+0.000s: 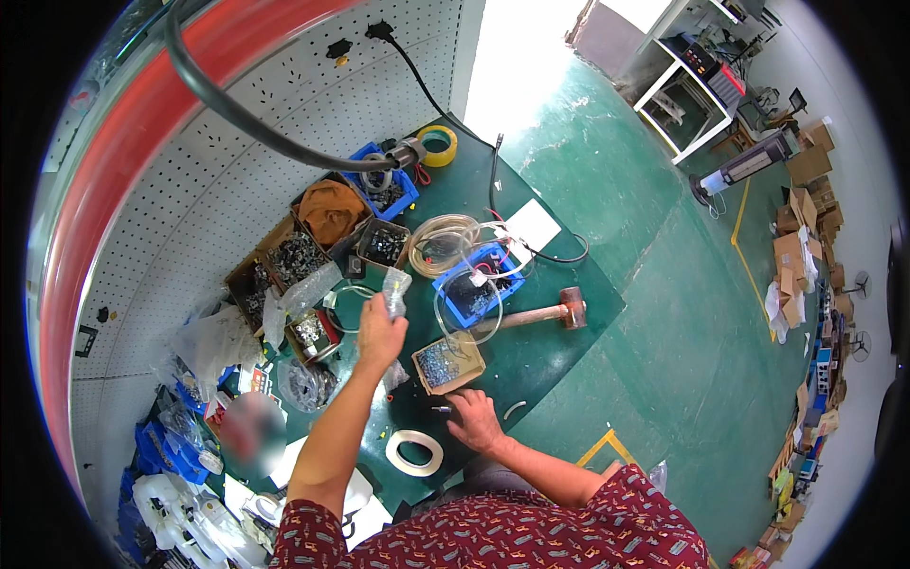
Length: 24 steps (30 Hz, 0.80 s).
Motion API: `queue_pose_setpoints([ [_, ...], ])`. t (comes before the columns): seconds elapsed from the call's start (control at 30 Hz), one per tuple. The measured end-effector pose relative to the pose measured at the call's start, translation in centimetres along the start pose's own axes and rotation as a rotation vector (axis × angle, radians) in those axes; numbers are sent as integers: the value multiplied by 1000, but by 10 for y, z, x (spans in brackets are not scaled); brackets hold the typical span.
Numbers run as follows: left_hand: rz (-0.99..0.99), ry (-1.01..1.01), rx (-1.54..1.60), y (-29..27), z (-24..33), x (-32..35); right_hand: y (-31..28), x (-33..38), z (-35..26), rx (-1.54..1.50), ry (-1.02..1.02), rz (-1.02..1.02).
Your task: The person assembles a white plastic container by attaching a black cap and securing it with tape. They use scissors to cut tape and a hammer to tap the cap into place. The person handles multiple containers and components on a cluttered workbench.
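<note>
My left hand [381,334] reaches over the middle of the green bench, its fingers closed on a small clear plastic bag [396,289] that looks part filled. What is in the bag is too small to tell. Close to the bench's front edge, my right hand [474,419] has its fingers curled, with a small metal-looking piece [441,410] at the fingertips. Just beyond it stands an open cardboard box [473,371] of small bluish metal parts. A roll of cream tape [414,453] lies flat to the left of my right hand.
A mallet [531,315] lies right of the box. Behind are a blue bin [479,308], coiled clear tubing [444,248], yellow tape [438,145] and another blue bin [402,199]. Boxes of dark parts [296,258] line the pegboard wall [256,123]. A black cable [275,128] hangs overhead.
</note>
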<state>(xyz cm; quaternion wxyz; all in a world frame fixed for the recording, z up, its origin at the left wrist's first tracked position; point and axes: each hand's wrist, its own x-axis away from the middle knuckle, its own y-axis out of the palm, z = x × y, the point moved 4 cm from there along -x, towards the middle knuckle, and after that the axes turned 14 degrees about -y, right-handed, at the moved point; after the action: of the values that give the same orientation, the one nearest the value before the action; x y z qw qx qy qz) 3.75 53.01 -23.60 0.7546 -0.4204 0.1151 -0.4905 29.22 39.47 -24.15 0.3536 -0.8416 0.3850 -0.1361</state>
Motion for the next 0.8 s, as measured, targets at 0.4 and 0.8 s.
queue_pose_setpoints([
  [0.4, 175, 33, -150, 11, 0, 15, 6, 2, 10, -64, 2, 51],
  [0.8, 197, -61, 719, -33, -35, 46, 4, 0, 13, -61, 14, 17],
])
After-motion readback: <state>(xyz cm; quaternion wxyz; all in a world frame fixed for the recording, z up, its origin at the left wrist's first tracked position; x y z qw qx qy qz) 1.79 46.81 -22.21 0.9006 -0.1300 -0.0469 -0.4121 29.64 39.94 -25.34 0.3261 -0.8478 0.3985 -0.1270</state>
